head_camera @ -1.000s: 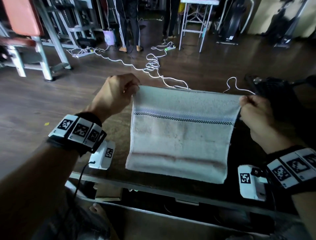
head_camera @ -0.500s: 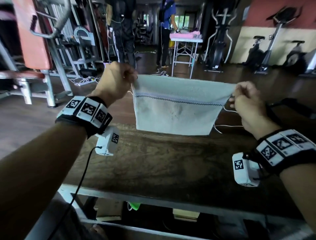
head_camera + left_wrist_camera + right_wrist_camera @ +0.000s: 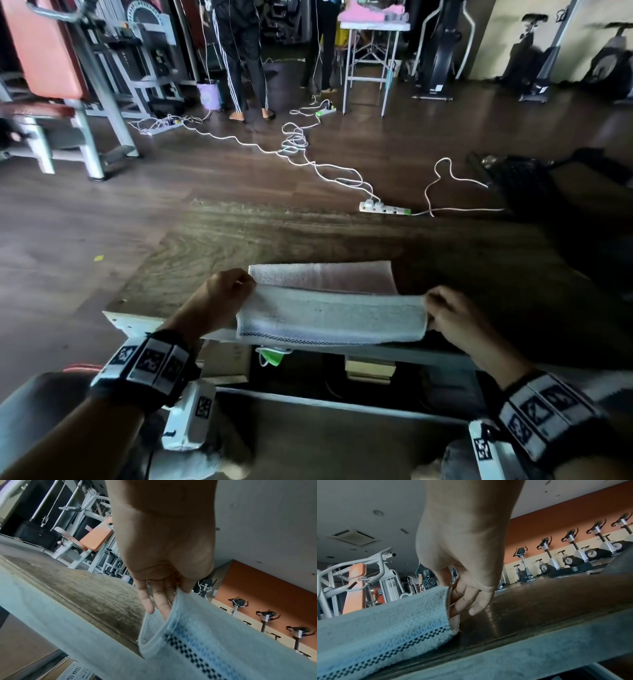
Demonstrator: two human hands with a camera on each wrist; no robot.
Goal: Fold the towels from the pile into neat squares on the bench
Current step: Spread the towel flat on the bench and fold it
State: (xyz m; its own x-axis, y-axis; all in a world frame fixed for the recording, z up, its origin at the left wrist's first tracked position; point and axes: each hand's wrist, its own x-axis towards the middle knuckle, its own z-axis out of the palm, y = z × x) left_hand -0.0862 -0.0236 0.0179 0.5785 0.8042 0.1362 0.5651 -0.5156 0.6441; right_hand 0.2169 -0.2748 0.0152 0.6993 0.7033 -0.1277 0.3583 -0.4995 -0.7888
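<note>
A white towel with a dark checked stripe lies along the near edge of the dark wooden bench, its upper layer folded toward me over a pinkish lower layer. My left hand pinches the towel's left end, thumb on top and fingers under the fold. My right hand pinches the right end the same way. Both hands hold the folded edge just above the bench top.
The bench's pale metal frame runs below the towel, with boxes and a green item underneath. A power strip and white cables lie on the floor beyond. Two people stand at the far side among gym machines.
The towel hung lifted in the air between my hands; now it lies on the bench near the front edge, with its top edge brought toward me over the lower part.
</note>
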